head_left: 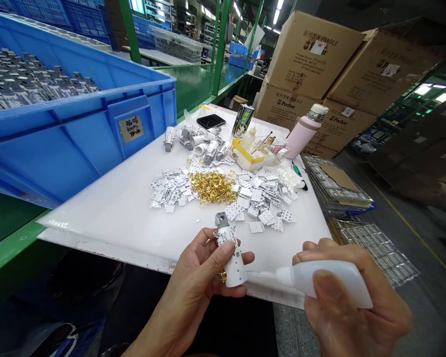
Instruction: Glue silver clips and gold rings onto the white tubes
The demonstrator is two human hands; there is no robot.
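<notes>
My left hand is closed around a small white model tower with a grey top, held tilted over the table's front edge. A gold ring shows beside the tower's lower part, by my fingers. In my right hand, a white squeeze bottle lies sideways, gripped by thumb and fingers. Its thin nozzle points left at the tower's lower end; whether the tip touches I cannot tell. Beyond my hands lie a heap of gold rings and loose white dotted plates on both sides of it.
Several white and grey towers lie farther back, near a black phone. A yellow-edged tray, a carton and a pink bottle stand at the back right. The blue crate flanks the table's left; cardboard boxes rise behind.
</notes>
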